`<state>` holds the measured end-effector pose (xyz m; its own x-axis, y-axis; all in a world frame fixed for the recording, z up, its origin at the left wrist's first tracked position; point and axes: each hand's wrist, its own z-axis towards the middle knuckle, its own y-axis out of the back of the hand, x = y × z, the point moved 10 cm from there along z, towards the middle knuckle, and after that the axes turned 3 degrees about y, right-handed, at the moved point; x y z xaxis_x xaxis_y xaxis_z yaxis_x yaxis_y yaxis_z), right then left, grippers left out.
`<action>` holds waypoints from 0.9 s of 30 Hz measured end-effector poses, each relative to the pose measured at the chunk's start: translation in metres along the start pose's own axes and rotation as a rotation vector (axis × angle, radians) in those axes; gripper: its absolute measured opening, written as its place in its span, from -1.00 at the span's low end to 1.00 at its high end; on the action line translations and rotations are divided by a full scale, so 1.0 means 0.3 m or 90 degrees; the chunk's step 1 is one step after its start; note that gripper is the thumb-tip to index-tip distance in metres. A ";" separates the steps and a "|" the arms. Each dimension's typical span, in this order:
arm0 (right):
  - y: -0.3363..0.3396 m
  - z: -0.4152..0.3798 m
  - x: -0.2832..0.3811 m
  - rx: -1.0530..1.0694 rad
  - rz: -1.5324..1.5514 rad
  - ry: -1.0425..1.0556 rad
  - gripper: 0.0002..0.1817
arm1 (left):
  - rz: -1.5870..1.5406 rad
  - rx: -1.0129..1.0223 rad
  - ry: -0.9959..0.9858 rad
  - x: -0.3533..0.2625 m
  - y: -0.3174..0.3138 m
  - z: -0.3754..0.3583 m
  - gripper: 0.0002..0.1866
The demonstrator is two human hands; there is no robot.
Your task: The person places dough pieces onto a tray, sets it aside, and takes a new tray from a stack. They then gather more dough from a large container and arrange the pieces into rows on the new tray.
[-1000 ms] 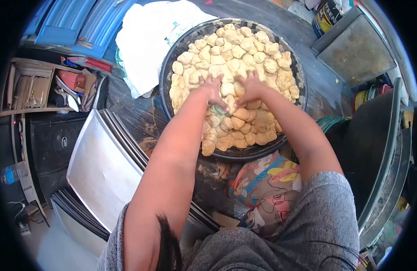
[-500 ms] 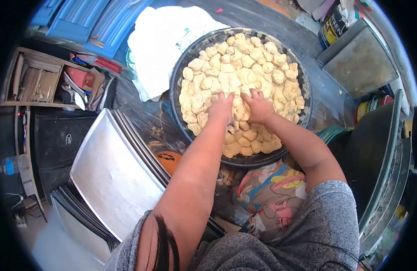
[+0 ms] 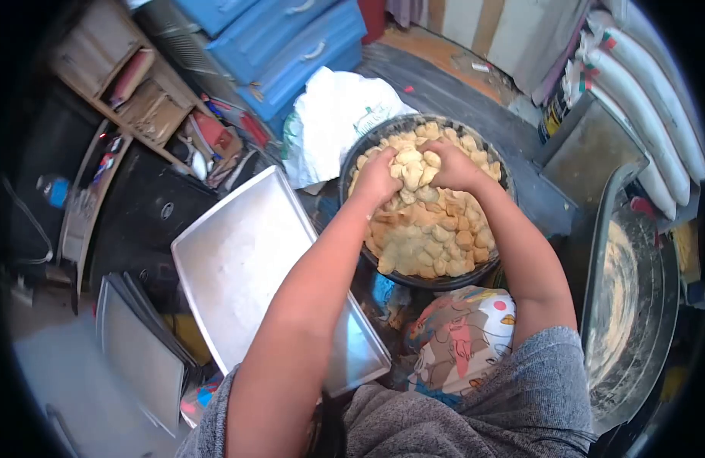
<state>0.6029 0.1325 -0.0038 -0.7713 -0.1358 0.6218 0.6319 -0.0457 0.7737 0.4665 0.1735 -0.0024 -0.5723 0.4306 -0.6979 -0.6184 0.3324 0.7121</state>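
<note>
A wide black round tub [image 3: 431, 284] holds a heap of pale dough balls [image 3: 440, 244]. Over its upper middle, my left hand [image 3: 378, 180] and my right hand [image 3: 456, 166] face each other with a clump of dough balls [image 3: 414, 169] squeezed between them. Fingers of both hands curl round the clump's sides, and parts of them are hidden by the dough. Below the clump, the lower half of the heap shows darker, tan pieces among the pale ones.
A metal tray [image 3: 245, 252] lies left of the tub, near my left forearm. A white plastic bag [image 3: 341, 114] touches the tub's upper left. Blue drawers [image 3: 291, 53] stand behind. At the right is a large dusty black basin [image 3: 624, 305].
The view has shifted, so more of the drawers and tray shows. My hands, earlier pressed into the heap, now hold a clump of dough balls up between them.
</note>
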 end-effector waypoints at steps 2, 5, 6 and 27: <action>0.124 -0.014 0.246 -0.044 -0.005 0.062 -0.31 | -0.015 -0.045 -0.011 -0.077 0.191 -0.065 -0.41; 0.213 -0.057 0.564 -0.030 0.068 0.072 -0.33 | -0.012 -0.111 -0.051 -0.214 0.487 -0.249 -0.42; 0.206 -0.062 0.672 -0.025 0.069 0.091 -0.33 | -0.034 -0.143 -0.054 -0.214 0.580 -0.321 -0.41; -0.527 -0.051 1.073 0.225 0.150 0.174 -0.28 | -0.170 -0.007 0.189 0.451 0.802 -1.126 -0.43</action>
<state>0.2560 0.0807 0.0722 -0.5323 -0.3588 0.7668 0.6851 0.3495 0.6391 0.0583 0.0282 0.0488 -0.5203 0.0678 -0.8513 -0.7712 0.3907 0.5025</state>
